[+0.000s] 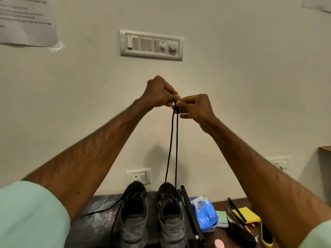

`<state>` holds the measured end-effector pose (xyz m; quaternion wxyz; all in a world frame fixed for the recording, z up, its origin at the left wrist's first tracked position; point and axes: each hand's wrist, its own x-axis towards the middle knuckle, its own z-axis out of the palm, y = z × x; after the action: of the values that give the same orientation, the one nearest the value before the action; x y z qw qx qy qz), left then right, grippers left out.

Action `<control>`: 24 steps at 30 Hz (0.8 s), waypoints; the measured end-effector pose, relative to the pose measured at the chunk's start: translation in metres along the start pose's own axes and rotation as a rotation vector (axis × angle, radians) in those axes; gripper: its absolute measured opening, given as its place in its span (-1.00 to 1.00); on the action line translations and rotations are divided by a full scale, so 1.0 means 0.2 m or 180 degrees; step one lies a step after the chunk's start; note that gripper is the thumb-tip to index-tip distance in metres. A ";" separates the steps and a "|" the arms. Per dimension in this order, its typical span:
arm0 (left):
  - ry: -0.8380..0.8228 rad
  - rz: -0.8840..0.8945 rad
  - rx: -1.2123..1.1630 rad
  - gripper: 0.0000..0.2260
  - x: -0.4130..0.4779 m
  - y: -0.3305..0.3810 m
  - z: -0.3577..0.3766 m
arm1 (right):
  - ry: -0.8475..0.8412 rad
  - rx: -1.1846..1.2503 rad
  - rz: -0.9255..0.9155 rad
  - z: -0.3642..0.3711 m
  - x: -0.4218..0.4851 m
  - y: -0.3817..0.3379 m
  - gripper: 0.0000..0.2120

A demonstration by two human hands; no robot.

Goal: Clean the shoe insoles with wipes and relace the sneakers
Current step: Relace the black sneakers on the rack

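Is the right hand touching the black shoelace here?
Touching. The head view shows the right hand pinching the top of the shoelace, beside the left hand.

The brand "puma" is read on the heel tab of the left sneaker and again on that of the right sneaker, at the near edge of the counter. Printed lines on the paper sheet, far left, are too blurred to be read. Small print on the green card and the wipes pack cannot be made out.
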<state>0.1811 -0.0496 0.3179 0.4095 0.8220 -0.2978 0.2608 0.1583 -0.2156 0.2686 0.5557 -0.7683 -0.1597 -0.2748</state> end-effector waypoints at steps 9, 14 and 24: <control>0.0240 -0.0174 -0.0170 -0.86 -0.01 -0.02 0.03 | 0.0072 -0.0005 -0.0054 0.03 -0.01 0.04 -0.82; 0.0499 -0.0296 -0.0050 -0.86 -0.01 -0.03 0.05 | 0.0342 -0.0560 -0.0148 0.06 -0.01 0.04 -0.83; 0.0150 -0.0633 -0.0728 -0.74 -0.06 -0.05 0.07 | 0.0442 -0.0334 0.0053 0.05 -0.03 0.04 -0.90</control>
<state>0.1835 -0.0533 0.2972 0.5312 0.7890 -0.2329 0.2026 0.1597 -0.2086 0.2571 0.5267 -0.7767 -0.0998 -0.3307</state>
